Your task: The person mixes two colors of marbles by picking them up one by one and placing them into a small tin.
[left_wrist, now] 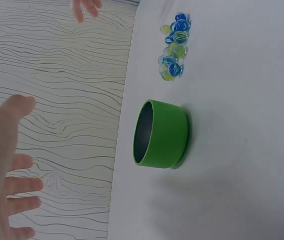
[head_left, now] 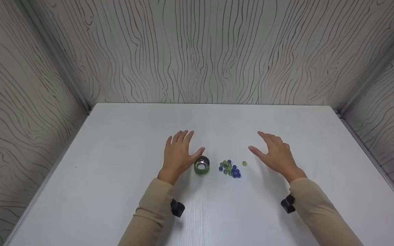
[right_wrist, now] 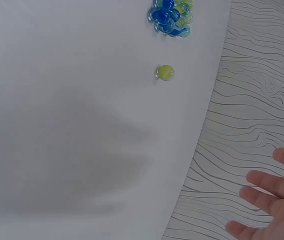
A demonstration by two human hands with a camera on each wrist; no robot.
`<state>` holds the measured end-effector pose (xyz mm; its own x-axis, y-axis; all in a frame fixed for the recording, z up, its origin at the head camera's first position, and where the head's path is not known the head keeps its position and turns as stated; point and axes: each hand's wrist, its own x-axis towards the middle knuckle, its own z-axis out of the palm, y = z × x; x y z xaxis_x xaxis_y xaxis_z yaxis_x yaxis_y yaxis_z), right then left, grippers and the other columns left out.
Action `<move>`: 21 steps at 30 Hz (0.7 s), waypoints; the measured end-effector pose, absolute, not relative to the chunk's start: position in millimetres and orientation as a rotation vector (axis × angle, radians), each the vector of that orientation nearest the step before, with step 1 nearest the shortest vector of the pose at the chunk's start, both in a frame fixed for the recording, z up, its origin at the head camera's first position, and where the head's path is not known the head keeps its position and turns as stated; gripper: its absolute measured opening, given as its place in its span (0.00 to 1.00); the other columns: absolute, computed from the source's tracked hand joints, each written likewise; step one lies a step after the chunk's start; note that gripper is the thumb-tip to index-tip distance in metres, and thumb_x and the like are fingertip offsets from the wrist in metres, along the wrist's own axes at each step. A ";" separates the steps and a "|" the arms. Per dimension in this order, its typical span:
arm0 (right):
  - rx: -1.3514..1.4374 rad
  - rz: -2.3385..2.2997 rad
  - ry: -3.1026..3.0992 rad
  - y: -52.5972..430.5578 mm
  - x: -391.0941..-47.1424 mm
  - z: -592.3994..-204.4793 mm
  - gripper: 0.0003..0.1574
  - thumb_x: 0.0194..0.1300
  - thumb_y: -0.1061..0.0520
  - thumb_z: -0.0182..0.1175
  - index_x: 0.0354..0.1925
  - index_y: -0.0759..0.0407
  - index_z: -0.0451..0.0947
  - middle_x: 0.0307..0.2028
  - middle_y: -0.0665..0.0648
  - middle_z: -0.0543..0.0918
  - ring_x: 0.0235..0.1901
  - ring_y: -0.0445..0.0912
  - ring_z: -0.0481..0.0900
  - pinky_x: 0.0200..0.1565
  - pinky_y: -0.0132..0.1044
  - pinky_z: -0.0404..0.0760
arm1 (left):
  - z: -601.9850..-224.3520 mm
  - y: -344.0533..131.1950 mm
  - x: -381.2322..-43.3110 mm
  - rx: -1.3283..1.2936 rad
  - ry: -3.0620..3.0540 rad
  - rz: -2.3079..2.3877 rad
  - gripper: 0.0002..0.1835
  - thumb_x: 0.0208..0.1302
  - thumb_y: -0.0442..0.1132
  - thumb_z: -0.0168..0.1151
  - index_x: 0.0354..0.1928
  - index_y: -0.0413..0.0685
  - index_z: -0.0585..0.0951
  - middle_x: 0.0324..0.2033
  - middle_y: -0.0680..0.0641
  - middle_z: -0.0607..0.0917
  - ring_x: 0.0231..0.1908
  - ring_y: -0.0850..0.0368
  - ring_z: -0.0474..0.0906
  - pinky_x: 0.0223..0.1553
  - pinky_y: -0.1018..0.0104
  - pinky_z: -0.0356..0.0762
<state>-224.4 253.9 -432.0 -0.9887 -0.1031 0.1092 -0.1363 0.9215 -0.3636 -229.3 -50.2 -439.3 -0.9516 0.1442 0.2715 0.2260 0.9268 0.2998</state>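
Observation:
A small green cup [head_left: 201, 166] with a shiny metallic inside stands upright on the white table. To its right lies a loose cluster of blue and yellow-green glass marbles [head_left: 230, 168]. One yellow-green marble [right_wrist: 165, 73] sits apart, on the side toward the right hand. The left hand [head_left: 178, 155] hovers by the cup's left side with fingers spread, and its thumb reaches over near the rim in the head view. Above the table right of the marbles, the right hand [head_left: 277, 155] is held with relaxed fingers and nothing in it.
A white table [head_left: 121, 143] spreads beneath both hands. Wood-grain patterned panels [head_left: 197, 51] rise behind it and on the left and right. Each sleeved forearm carries a small black wrist camera [head_left: 177, 208].

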 end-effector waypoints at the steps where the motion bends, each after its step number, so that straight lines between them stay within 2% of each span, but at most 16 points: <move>1: 0.187 0.599 -2.997 254.2 -223.9 -433.8 0.47 0.67 0.31 0.50 0.71 0.58 0.58 0.69 0.69 0.65 0.69 0.66 0.60 0.67 0.71 0.59 | -441.8 -49.8 -228.2 -0.274 -2.829 -0.516 0.36 0.64 0.64 0.53 0.67 0.52 0.69 0.66 0.45 0.74 0.68 0.48 0.69 0.72 0.45 0.64; 5: 0.186 0.699 -2.999 255.7 -223.3 -441.9 0.44 0.68 0.34 0.50 0.69 0.60 0.61 0.66 0.70 0.69 0.66 0.66 0.65 0.67 0.68 0.64 | -453.6 -48.4 -223.9 -0.258 -2.771 -0.673 0.30 0.66 0.58 0.56 0.63 0.49 0.73 0.61 0.44 0.78 0.64 0.48 0.74 0.69 0.50 0.71; 11: 0.213 0.849 -2.966 256.8 -224.4 -454.2 0.38 0.69 0.39 0.53 0.64 0.64 0.68 0.54 0.69 0.77 0.52 0.61 0.76 0.54 0.58 0.79 | -467.4 -47.4 -218.1 -0.219 -2.730 -0.889 0.25 0.65 0.51 0.60 0.60 0.47 0.76 0.58 0.42 0.80 0.60 0.46 0.77 0.63 0.54 0.78; 16: 0.234 0.914 -2.950 255.3 -225.4 -463.0 0.31 0.68 0.45 0.57 0.58 0.67 0.73 0.46 0.67 0.80 0.45 0.56 0.78 0.47 0.49 0.81 | -473.7 -49.8 -216.0 -0.200 -2.724 -1.068 0.23 0.66 0.48 0.60 0.59 0.45 0.76 0.58 0.41 0.80 0.62 0.46 0.76 0.65 0.53 0.76; 21: 0.222 0.994 -2.958 254.2 -226.9 -471.4 0.27 0.69 0.46 0.57 0.54 0.67 0.76 0.41 0.62 0.80 0.40 0.49 0.76 0.41 0.37 0.76 | -481.9 -53.0 -216.2 -0.237 -2.695 -1.213 0.22 0.66 0.44 0.60 0.59 0.41 0.76 0.57 0.40 0.81 0.61 0.45 0.77 0.65 0.54 0.76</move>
<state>-226.9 254.2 -471.4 -0.9899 -0.1300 0.0574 -0.1383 0.7882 -0.5997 -216.2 -53.0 -481.9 -0.9718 0.0719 0.2247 0.2159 0.6552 0.7239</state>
